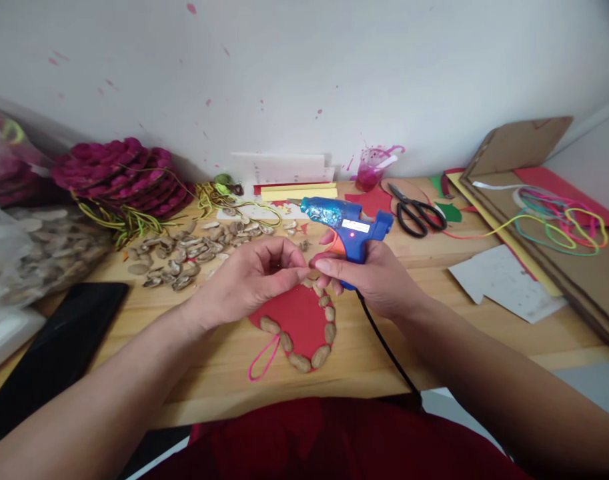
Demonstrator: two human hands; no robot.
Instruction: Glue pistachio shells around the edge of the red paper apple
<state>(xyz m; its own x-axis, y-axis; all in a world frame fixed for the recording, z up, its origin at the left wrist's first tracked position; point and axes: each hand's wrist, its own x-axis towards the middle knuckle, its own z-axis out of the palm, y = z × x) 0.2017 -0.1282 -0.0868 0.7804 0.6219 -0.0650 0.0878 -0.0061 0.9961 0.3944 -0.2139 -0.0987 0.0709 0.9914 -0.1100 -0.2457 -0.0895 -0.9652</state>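
A blue hot glue gun [360, 230] with an orange trigger and a lit red light is held in my right hand [379, 273], its nozzle pointing left. My left hand [261, 273] pinches thumb and forefinger together, close to my right thumb tip; whatever is between them is too small to make out. Below both hands a red heart-shaped piece [304, 320] lies on the table, with peanut shells [330, 332] along its edge. A pink string loop [264, 360] sticks out from its near left side. My hands cover its far part.
Loose peanut shells [177, 257] lie to the left, beside a bag of shells [59, 247] and a black tablet-like slab [59, 353]. Purple stacked pieces [124, 177] stand behind. Scissors [417, 213], a stained cup [370, 170], coloured strings [559, 220] and cardboard [524, 147] sit right. A black cord [389, 350] hangs down.
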